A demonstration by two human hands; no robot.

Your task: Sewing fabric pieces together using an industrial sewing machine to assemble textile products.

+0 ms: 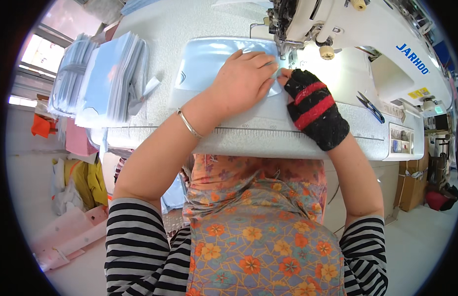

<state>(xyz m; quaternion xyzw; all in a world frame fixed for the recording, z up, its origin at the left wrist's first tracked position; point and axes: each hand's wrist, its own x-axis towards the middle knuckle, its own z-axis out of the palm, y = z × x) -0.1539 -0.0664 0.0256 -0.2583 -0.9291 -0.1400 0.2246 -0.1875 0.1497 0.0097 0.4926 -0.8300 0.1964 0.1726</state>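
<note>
Head view: on a pale, speckled table (pixel 189 23), a shiny light-blue piece (pixel 202 60) lies flat at the far side, just left of the needle area of a sewing machine. It is roughly rectangular with softly rounded far corners, its surface smooth and glossy, with a milky strip along its near edge.

The bare left hand (pixel 244 81) rests palm down across the piece, fingers stretched out and only slightly spread, thumb toward the right. A smooth, rounded metal bangle (pixel 189 123) circles that wrist. The right hand (pixel 315 108) wears a fuzzy black knitted glove with red bands. Its bare fingertips come together at the right edge of the piece, close to the left fingers; whether they pinch it, I cannot tell.

The machine (pixel 352 37) is hard, glossy and white, arching in from the far right, with dark metal parts and cream knobs. Right of the glove lie dark, pointed scissors (pixel 371 107); nearer the right corner is a small compartmented tray (pixel 400 139). A thin ruler strip (pixel 244 131) runs along the near edge.

On the left, soft-edged blue and white layers form a thick, fanned stack (pixel 105 74), beside a folded, banded bundle (pixel 70 74). Nearest are black-and-grey striped sleeves (pixel 136 237) and a creased, flower-printed apron (pixel 266 241). Beyond the table stand crumpled yellow cloth (pixel 86 180), left, and a brown carton (pixel 411 185), right.
</note>
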